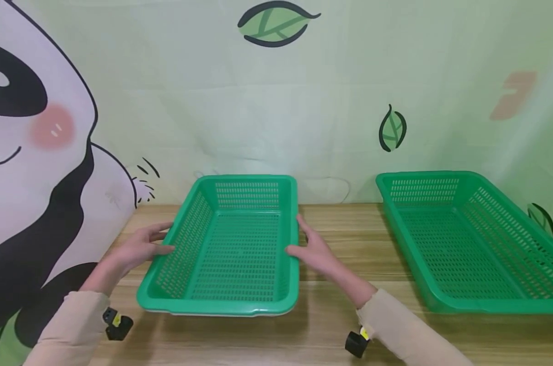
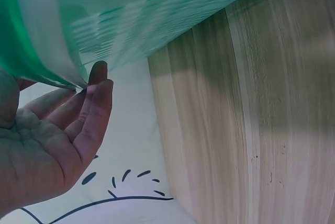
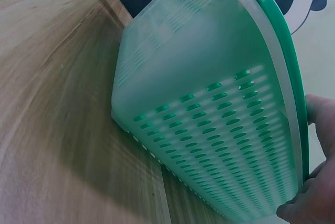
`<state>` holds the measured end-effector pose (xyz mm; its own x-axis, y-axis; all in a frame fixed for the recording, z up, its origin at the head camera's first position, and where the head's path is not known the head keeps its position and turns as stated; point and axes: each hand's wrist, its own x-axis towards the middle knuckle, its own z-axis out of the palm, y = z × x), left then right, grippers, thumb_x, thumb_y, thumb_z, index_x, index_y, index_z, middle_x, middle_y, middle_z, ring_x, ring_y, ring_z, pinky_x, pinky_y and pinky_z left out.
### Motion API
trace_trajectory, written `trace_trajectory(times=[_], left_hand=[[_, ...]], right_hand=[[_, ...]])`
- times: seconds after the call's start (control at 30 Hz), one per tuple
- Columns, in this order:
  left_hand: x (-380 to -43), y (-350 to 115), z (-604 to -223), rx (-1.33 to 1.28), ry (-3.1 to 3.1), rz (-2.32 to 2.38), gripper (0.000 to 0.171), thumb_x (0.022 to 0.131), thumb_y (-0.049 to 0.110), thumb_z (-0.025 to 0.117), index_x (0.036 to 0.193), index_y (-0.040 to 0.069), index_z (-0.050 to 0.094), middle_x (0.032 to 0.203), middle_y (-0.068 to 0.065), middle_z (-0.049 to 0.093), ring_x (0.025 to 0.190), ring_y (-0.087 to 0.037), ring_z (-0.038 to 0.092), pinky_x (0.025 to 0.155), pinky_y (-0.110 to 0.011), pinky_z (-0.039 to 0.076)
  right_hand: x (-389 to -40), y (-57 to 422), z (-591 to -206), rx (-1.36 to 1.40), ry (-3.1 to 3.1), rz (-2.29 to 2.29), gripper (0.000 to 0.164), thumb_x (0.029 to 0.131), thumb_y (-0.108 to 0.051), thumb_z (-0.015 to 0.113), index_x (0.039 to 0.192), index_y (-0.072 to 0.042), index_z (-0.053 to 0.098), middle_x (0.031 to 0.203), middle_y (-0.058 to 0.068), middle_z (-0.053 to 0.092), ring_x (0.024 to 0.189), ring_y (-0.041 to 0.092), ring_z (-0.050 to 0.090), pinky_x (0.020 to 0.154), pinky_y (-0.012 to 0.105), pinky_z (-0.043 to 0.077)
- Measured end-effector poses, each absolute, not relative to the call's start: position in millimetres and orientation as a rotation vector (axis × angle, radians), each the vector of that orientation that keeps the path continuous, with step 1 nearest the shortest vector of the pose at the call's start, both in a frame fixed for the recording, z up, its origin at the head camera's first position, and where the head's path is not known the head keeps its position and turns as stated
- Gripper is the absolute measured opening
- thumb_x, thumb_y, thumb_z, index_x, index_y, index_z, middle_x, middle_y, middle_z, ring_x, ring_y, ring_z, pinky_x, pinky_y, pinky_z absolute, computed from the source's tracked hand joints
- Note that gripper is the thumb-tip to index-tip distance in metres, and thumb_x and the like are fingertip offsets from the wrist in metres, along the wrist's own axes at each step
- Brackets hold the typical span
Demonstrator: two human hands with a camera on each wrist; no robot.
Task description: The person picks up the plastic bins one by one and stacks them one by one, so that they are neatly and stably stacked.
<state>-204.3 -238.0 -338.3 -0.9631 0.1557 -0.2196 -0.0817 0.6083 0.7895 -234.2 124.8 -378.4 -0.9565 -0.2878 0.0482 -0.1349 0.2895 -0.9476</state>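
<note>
A green slotted plastic basket (image 1: 221,306) sits left of centre in the head view, nothing inside it. Both wrist views show a pale translucent slotted basket (image 3: 172,88) around its outside, with its whitish rim just under the green one. My left hand (image 1: 141,246) holds the left side of the rims, thumb on top and fingertips (image 2: 98,72) underneath. On the right side, my right hand (image 1: 315,249) grips the rims, thumb over the edge. Shadow falls on the wood below the baskets; whether their base touches the table cannot be made out.
Another green slotted basket (image 1: 441,300) stands on the wood-grain table (image 1: 349,239) at the right. Behind the table hangs a pale green backdrop (image 1: 331,101) printed with a panda and leaves. Small black devices (image 1: 356,344) are at both wrists.
</note>
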Motion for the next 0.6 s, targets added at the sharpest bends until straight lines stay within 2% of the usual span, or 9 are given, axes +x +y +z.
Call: trace_trajectory(times=[0.13, 0.3, 0.6], left_hand=[[-205, -236, -338, 0.06, 2.564, 1.29, 0.069, 0.089, 0.015, 0.055, 0.144, 0.0, 0.016, 0.14, -0.032, 0.025, 0.119, -0.042, 0.042, 0.09, -0.048, 0.044], [-206, -230, -339, 0.073, 2.556, 1.312, 0.069, 0.089, 0.014, 0.056, 0.143, -0.001, 0.016, 0.139, -0.032, 0.026, 0.117, -0.041, 0.044, 0.088, -0.045, 0.046], [-204, -218, -338, 0.139, 2.543, 1.365, 0.07, 0.088, 0.01, 0.057, 0.142, -0.005, 0.016, 0.137, -0.034, 0.027, 0.112, -0.039, 0.049, 0.084, -0.041, 0.049]], right_hand=[[-235, 128, -377, -0.395, 2.427, -1.736, 0.088, 0.072, -0.007, 0.063, 0.145, -0.007, 0.014, 0.15, 0.011, 0.014, 0.135, 0.029, 0.017, 0.104, 0.045, 0.028], [-236, 134, -377, -0.404, 2.425, -1.721, 0.088, 0.072, -0.007, 0.062, 0.146, -0.009, 0.013, 0.15, 0.008, 0.012, 0.135, 0.028, 0.018, 0.103, 0.045, 0.029], [-239, 149, -377, -0.454, 2.425, -1.684, 0.084, 0.075, -0.009, 0.059, 0.145, -0.007, 0.012, 0.151, 0.009, 0.009, 0.135, 0.035, 0.009, 0.108, 0.048, 0.014]])
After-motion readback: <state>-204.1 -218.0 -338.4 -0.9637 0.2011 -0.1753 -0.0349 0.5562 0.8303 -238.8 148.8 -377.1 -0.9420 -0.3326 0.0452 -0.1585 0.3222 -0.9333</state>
